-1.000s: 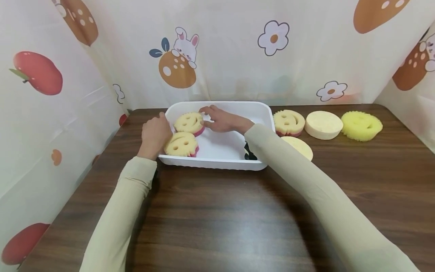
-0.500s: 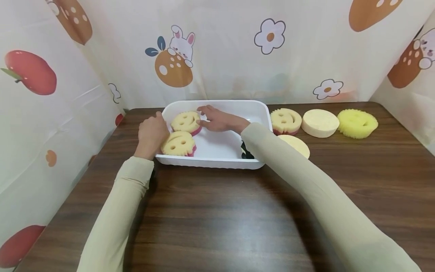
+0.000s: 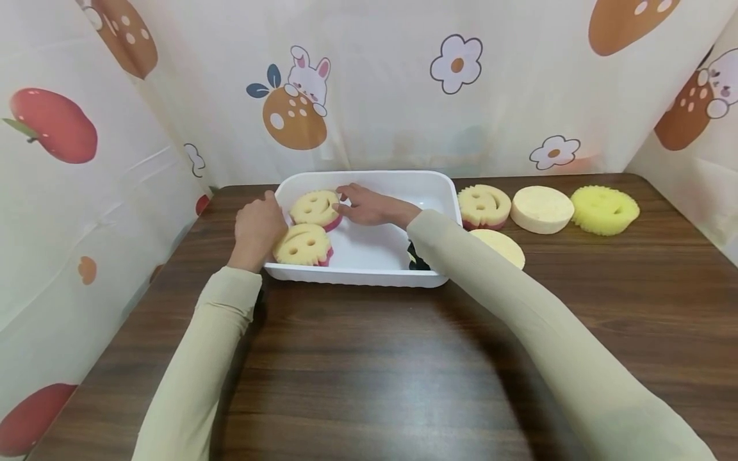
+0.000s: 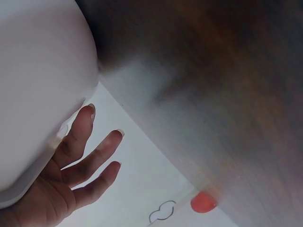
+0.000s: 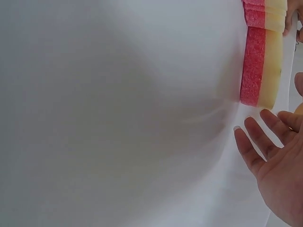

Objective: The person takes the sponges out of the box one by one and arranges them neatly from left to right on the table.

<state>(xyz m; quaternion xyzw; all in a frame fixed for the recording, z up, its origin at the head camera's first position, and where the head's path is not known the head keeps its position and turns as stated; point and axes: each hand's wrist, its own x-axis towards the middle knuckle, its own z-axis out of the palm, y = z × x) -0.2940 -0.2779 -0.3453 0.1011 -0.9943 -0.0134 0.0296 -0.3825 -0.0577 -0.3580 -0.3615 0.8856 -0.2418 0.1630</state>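
Two smiley-face sponges lie inside the white tray [image 3: 369, 278], pale yellow on top with red undersides. The back sponge [image 3: 314, 208] and the front sponge [image 3: 302, 245] sit side by side at the tray's left end. Over the left rim, my left hand [image 3: 261, 225] holds the tray; its fingers hang along the outside wall in the left wrist view, while the thumb is hidden there. My right hand [image 3: 369, 205] reaches into the tray, thumb and index finger at the back sponge's right edge. In the right wrist view, its fingers are spread and relaxed beside the sponge's end.
Right of the tray stand another smiley sponge [image 3: 484, 207], a plain round cream sponge [image 3: 542, 209] and a bright yellow smiley sponge [image 3: 605, 210]. One more pale round piece [image 3: 503, 247] is partly behind the right sleeve. A printed curtain [image 3: 380, 96] borders the wooden table [image 3: 369, 371].
The view shifts slightly. Both hands keep their places at the tray, and the sponges stay where they were.
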